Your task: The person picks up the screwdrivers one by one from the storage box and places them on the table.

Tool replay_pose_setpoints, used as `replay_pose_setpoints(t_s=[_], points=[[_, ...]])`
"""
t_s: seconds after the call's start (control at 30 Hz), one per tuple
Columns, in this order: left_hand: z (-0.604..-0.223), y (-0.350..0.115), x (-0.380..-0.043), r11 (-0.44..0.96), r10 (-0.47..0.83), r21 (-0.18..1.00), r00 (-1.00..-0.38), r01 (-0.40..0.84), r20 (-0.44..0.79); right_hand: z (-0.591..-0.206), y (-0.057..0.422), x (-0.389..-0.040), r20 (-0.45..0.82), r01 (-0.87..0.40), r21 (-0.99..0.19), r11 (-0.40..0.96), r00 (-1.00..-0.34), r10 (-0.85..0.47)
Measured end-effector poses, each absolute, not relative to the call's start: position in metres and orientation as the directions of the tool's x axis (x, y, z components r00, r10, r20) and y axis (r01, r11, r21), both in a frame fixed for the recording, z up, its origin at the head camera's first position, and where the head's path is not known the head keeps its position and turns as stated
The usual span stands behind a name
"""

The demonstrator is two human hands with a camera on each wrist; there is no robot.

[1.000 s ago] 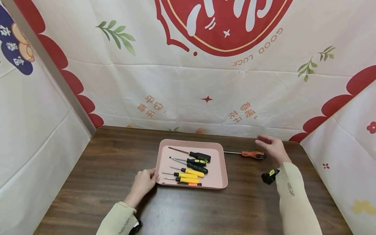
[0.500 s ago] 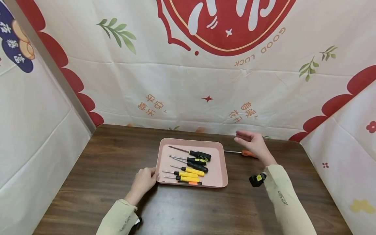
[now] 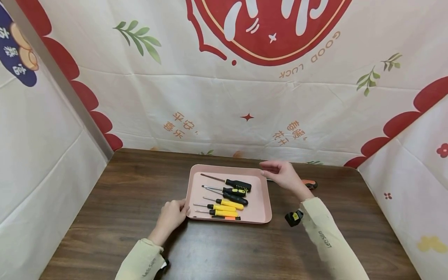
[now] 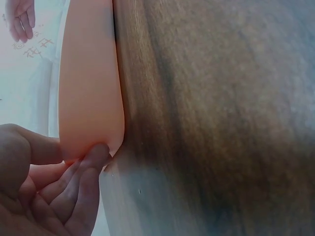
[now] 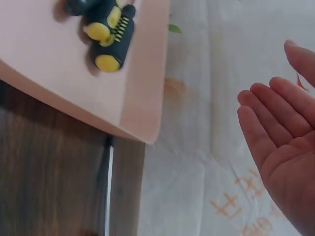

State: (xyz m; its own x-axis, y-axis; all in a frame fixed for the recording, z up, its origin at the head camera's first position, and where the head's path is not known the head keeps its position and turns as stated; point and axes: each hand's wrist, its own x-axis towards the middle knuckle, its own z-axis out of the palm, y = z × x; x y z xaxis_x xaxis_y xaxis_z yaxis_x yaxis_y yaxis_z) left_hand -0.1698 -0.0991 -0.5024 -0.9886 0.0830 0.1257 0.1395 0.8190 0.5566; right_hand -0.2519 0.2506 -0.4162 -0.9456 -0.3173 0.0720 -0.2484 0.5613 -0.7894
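Note:
At its near left corner, my left hand [image 3: 171,216] pinches the pink tray [image 3: 257,204]; the left wrist view shows thumb and fingers on the tray's wall [image 4: 91,73]. Several screwdrivers lie in the tray: a black one [image 3: 238,186] farthest back, two more dark-handled ones, yellow ones [image 3: 224,214] and a slim black-and-orange one [image 3: 225,218] along the near wall. My right hand [image 3: 284,177] is over the tray's far right corner, palm bare and fingers extended, holding nothing. Under it lies an orange-and-black screwdriver [image 3: 310,184] on the table, its shaft mostly hidden.
The dark wooden table [image 3: 280,252] extends around the tray. A white printed cloth [image 3: 210,101] hangs behind the table's back edge, with more cloth at both sides. Black devices are strapped to both wrists.
My right hand has moved left, from beyond the orange-and-black screwdriver's handle to the tray's far right corner. My left hand, the tray and the screwdrivers have stayed in place.

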Motion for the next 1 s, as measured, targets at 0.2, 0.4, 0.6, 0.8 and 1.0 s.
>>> replay_pose_setpoints(t_s=[0.2, 0.4, 0.6, 0.8, 1.0], points=[[-0.504, -0.1, -0.171, 0.816, 0.091, 0.558, -0.987, 0.151, 0.135, -0.429, 0.24, -0.256, 0.062, -0.293, -0.714, 0.636, -0.931, -0.359], [-0.505, -0.1, -0.17, 0.815, 0.091, 0.56, -0.987, 0.15, 0.133, -0.437, 0.233, -0.261, 0.052, -0.309, -0.712, 0.631, -0.919, -0.391], [-0.506, -0.1, -0.171, 0.816, 0.093, 0.555, -0.985, 0.161, 0.148, -0.444, 0.223, -0.265, 0.033, -0.313, -0.722, 0.617, -0.907, -0.421], [-0.507, -0.1, -0.171, 0.816, 0.095, 0.554, -0.983, 0.167, 0.156, -0.454, 0.216, -0.27, -0.025, -0.28, -0.733, 0.62, -0.9, -0.435], [-0.506, -0.1, -0.17, 0.814, 0.104, 0.555, -0.983, 0.172, 0.152, -0.468, 0.214, -0.276, -0.075, -0.263, -0.731, 0.629, -0.886, -0.458]])
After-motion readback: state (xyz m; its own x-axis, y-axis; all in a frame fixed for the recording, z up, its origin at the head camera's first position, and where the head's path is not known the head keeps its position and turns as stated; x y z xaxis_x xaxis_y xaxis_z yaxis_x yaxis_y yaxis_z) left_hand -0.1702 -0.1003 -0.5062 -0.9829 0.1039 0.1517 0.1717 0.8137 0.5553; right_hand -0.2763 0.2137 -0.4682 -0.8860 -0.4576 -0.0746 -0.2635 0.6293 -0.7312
